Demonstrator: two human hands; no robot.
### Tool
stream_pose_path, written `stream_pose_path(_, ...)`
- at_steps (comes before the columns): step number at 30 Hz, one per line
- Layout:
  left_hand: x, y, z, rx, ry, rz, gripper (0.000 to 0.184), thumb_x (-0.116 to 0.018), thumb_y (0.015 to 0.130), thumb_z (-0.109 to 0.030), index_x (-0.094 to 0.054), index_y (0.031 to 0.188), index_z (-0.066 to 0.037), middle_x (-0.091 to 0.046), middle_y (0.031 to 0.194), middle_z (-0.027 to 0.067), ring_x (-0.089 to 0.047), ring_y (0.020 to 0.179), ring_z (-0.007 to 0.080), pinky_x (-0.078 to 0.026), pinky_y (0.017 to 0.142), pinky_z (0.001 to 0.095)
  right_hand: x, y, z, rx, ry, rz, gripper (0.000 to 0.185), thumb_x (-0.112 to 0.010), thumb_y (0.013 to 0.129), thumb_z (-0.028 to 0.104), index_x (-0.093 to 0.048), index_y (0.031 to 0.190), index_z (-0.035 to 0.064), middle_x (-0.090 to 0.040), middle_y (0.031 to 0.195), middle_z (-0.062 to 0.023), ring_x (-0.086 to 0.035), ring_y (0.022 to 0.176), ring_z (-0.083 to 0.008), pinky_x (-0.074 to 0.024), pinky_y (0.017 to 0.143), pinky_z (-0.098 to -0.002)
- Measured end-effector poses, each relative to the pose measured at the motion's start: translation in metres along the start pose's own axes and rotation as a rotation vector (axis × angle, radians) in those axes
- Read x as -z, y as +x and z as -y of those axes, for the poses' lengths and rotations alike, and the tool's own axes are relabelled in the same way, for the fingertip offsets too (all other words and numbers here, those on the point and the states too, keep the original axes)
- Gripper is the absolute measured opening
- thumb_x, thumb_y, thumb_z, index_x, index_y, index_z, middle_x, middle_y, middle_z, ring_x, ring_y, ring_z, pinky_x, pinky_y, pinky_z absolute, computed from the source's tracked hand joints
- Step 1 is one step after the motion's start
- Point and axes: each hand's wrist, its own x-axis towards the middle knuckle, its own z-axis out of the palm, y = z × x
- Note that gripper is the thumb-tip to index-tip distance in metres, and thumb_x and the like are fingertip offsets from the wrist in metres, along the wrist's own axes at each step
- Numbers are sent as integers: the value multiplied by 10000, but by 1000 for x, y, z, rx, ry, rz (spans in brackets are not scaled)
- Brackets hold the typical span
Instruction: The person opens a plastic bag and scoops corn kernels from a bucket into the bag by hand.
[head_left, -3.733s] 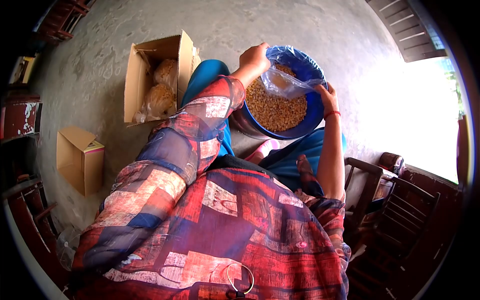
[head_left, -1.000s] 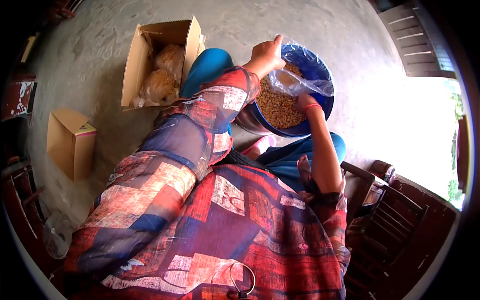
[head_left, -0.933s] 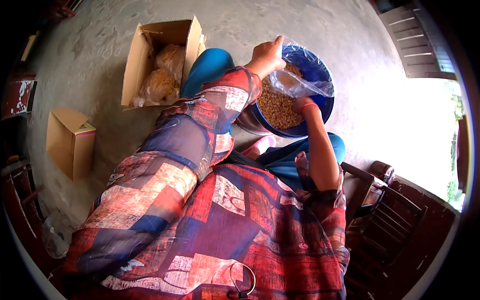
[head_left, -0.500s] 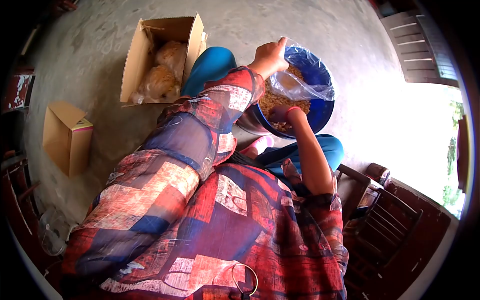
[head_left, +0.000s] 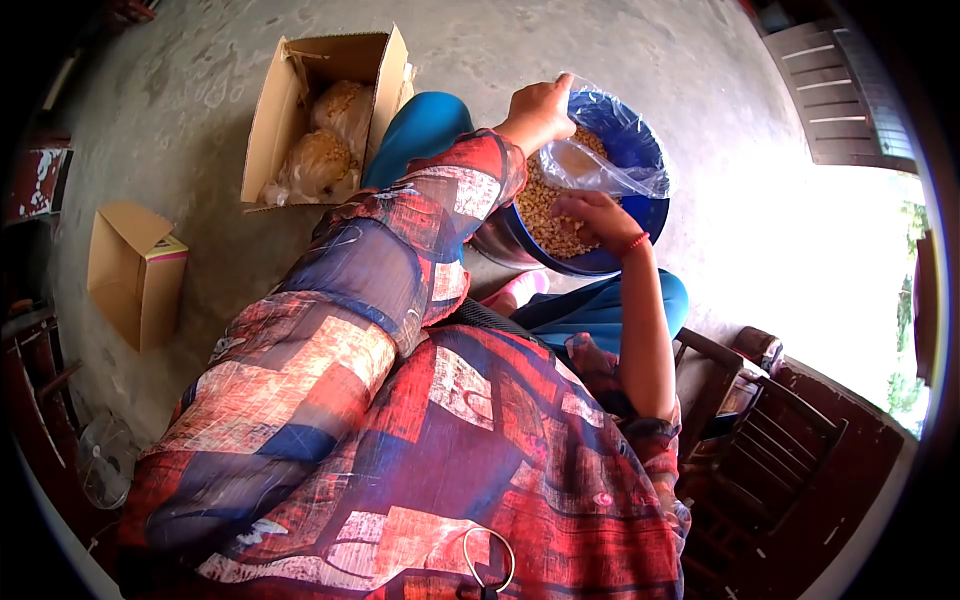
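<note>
A blue-lined bucket (head_left: 655,222), tilted towards me, holds yellow-brown kernels (head_left: 542,222) inside a clear plastic bag (head_left: 590,172). My left hand (head_left: 541,112) is closed on the bag's gathered edge at the bucket's upper left rim. Over the kernels, inside the bucket's mouth, is my right hand (head_left: 603,222), with a red band at the wrist. Its fingers point left, loosely stretched and slightly blurred, just above or touching the kernels; no held object shows.
An open cardboard box (head_left: 262,150) with bagged kernels (head_left: 318,163) stands left of my knee. A smaller open box (head_left: 160,300) is farther left. Wooden chairs (head_left: 785,430) stand at the lower right. A transparent fan-like object (head_left: 105,462) is at the lower left.
My right hand has moved from the bucket's right rim down into the kernels, then up and right with its fingers uncovered. My left hand keeps its hold at the upper left rim.
</note>
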Motion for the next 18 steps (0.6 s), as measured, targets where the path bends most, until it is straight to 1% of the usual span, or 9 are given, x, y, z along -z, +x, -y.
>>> stream_pose_path(1,0,0,0,-4,0,-1,647,-624,603,-245,-405,1207,-172,-607,937,135,-585,873,305,-477,736,387,2,-3,5,1,0,0,191,-508,844,232,-605,849,68,-463,587,11,-357,413,-38,-266,363,-179)
stream_pose_path(4,2,-1,0,-6,0,-2,650,-627,601,-244,-405,1209,-176,-607,937,136,-585,873,305,-476,737,385,12,-10,19,155,316,-39,188,-469,873,223,-576,826,76,-457,600,17,-295,378,-34,-202,336,-173)
stream_pose_path(8,2,-2,1,-22,5,4,663,-643,587,-246,-412,1204,-175,-608,931,135,-588,864,305,-478,730,383,26,-2,48,407,455,-326,188,-469,872,202,-566,830,47,-490,640,5,-370,434,-42,-257,361,-163)
stream_pose_path(9,0,-1,3,-23,5,3,663,-643,587,-246,-412,1204,-175,-608,931,135,-588,864,305,-478,730,383,39,3,49,445,503,-281,173,-486,860,174,-570,852,23,-519,676,-18,-474,542,-84,-366,438,-187)
stream_pose_path(10,-1,-2,4,-49,-7,-26,666,-649,583,-249,-415,1202,-174,-609,927,134,-590,860,306,-479,727,384,42,8,52,446,503,-281,173,-486,860,174,-570,852,23,-519,676,-18,-474,542,-84,-366,438,-187)
stream_pose_path(12,-3,-1,6,-74,-20,-58,669,-655,579,-252,-417,1199,-173,-611,923,132,-591,856,307,-481,724,385,46,18,55,462,603,-502,167,-503,845,151,-577,901,12,-565,746,-45,-533,666,-137,-441,555,-240)
stream_pose_path(13,-2,-1,5,-65,-18,-51,668,-656,579,-255,-417,1198,-172,-611,922,131,-590,857,306,-481,723,385,60,28,47,505,619,-458,187,-514,829,129,-589,951,8,-597,865,-81,-552,794,-164,-456,679,-285)
stream_pose_path(17,-1,0,3,-40,-1,-36,663,-654,582,-256,-418,1195,-169,-611,926,127,-589,860,304,-481,723,385,72,39,35,507,527,-507,203,-513,816,106,-603,982,32,-600,948,-65,-551,817,-147,-437,712,-273)
stream_pose_path(18,-1,0,3,-38,-1,-34,663,-654,582,-256,-418,1195,-169,-611,926,127,-589,860,304,-481,723,385,71,34,35,428,460,-569,219,-516,822,118,-597,1015,56,-596,980,-40,-543,868,-142,-427,744,-270)
